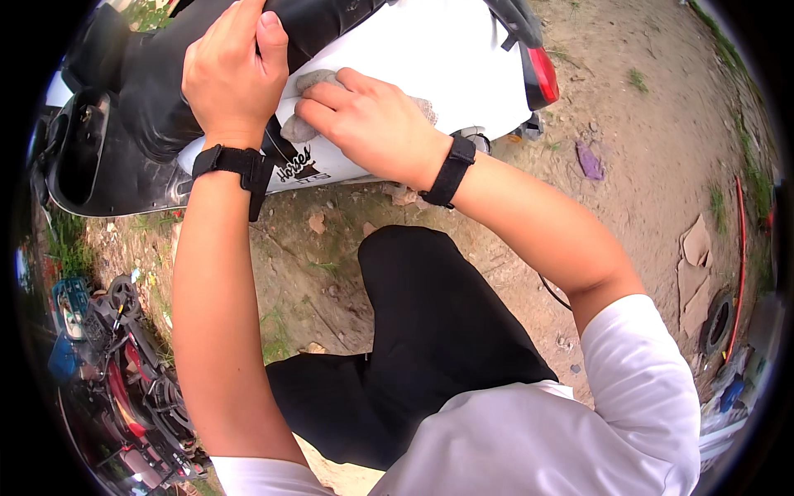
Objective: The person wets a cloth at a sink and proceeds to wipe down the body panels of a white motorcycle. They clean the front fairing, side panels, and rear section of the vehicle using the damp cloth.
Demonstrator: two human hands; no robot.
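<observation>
A white scooter with a long black seat stands in front of me across the top of the view. My left hand rests on the black seat, thumb apart, its fingertips running to the upper edge of the view. With bent fingers, my right hand presses a grey cloth against the white side panel. Folds of the cloth stick out beyond the fingers and beside the knuckles. Dark lettering and a black mark lie on the panel just below the cloth. Each wrist wears a black strap.
The scooter's red tail light is at its right end, its black footboard at the left. On the dirt ground lie a purple scrap, torn cardboard and a tyre. Other two-wheelers stand at lower left.
</observation>
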